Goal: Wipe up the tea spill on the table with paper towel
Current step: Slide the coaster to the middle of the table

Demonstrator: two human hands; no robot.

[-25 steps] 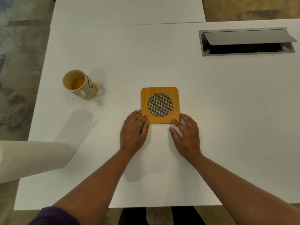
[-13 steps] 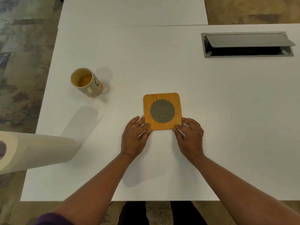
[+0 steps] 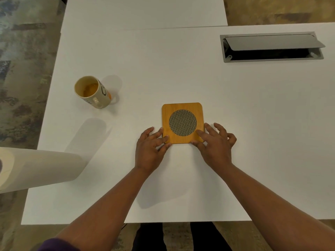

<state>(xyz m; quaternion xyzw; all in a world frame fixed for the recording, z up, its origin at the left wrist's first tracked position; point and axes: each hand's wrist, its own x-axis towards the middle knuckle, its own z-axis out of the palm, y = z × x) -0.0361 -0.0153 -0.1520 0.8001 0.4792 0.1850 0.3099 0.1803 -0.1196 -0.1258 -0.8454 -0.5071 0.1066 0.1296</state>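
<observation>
While both hands close on the coaster's (image 3: 183, 123) near corners, the left hand (image 3: 150, 148) pinching one and the right hand's (image 3: 215, 144) fingers now curled over the other, no spill shows on the table (image 3: 181, 73); the paper towel roll (image 3: 36, 167) waits far left of the coaster, beyond the tea mug (image 3: 92, 91).
</observation>
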